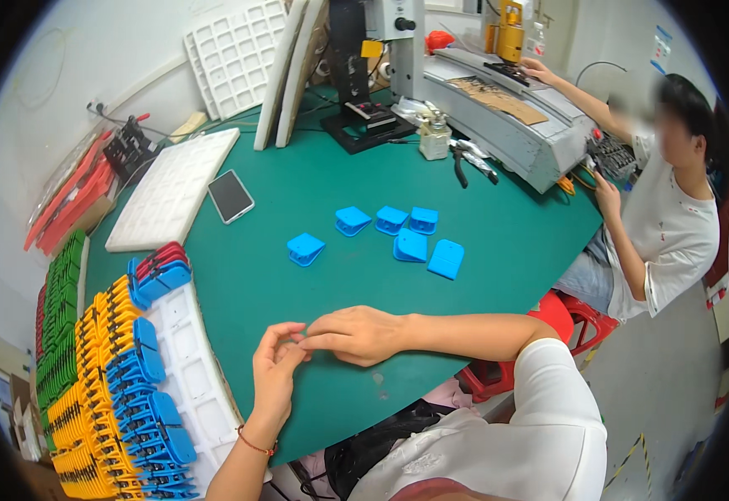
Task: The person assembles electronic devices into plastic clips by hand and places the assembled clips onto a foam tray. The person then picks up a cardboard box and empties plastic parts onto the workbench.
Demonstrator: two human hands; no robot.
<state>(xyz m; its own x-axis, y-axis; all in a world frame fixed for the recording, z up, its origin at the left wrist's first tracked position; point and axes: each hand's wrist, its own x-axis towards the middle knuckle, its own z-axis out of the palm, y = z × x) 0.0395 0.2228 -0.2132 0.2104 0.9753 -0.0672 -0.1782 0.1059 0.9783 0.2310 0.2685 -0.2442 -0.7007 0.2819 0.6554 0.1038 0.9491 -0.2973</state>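
Note:
Over the near part of the green table, my left hand and my right hand meet at the fingertips. Thumb and fingers of the left are drawn together in a pinch. The right hand's fingers are curled, its fingertips against the left's; whatever may lie between them is too small to make out. Beyond the hands lie several loose blue plastic clips, one apart to the left, one farther back and one flat blue piece at the right.
At left, a white foam tray carries rows of blue, yellow, green and red clips. A phone lies beside another white tray. Behind stand a black stand, a bottle and pliers. A co-worker works at a grey machine.

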